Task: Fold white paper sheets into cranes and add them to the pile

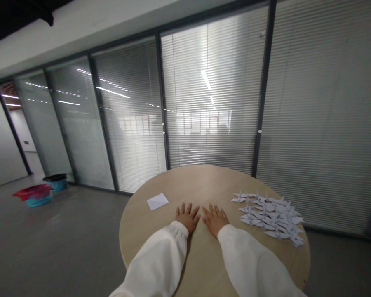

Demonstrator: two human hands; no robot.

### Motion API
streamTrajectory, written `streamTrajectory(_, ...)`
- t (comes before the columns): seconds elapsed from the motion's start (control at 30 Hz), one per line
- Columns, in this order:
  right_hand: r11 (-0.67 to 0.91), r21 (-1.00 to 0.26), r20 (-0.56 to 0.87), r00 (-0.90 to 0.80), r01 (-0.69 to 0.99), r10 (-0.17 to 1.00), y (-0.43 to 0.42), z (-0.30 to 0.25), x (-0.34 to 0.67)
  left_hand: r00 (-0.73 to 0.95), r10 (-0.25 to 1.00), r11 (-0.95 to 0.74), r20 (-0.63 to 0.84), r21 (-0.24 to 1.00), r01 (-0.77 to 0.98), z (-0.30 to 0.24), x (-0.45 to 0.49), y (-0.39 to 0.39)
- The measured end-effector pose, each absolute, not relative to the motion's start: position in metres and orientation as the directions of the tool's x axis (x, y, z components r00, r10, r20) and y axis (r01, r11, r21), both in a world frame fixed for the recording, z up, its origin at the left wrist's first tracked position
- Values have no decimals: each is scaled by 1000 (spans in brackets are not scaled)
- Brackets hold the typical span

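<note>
Palm down on the round wooden table [204, 181] rests my left hand [188, 218], its fingers spread and nothing held. Close beside it my right hand [215, 218] lies flat too, fingers apart and holding nothing. A small gap of bare wood separates the two. Up and to the left of my left hand is a white piece of paper [157, 201] with a diagonal crease or edge across it. To the right of my right hand, many folded white paper cranes [267, 214] sit crowded together near the table's right edge.
Behind the table runs a glass partition with blinds [213, 103] and dark frames. On the grey floor to the left stand a blue bin with a red liner [37, 196] and another with a black liner [57, 181]. An open doorway [21, 123] is at the far left.
</note>
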State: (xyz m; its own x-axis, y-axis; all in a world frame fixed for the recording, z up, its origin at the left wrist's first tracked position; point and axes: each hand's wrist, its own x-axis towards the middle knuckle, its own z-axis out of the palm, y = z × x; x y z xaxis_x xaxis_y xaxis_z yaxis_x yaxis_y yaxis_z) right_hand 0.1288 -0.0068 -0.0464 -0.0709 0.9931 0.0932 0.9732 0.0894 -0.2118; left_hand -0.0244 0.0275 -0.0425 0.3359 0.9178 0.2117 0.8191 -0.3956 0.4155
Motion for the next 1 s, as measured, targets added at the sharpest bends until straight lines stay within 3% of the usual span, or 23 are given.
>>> streamTrajectory(0.33, 69, -182, 35, -64, 981, 997, -6, -45, 128, 353, 931, -362, 92, 102, 927, -37, -23, 24)
streamTrajectory(1.0, 91, -201, 74, -77, 975, 994, -3, -50, 130, 348, 933, -356, 94, 77, 931, -37, -22, 24)
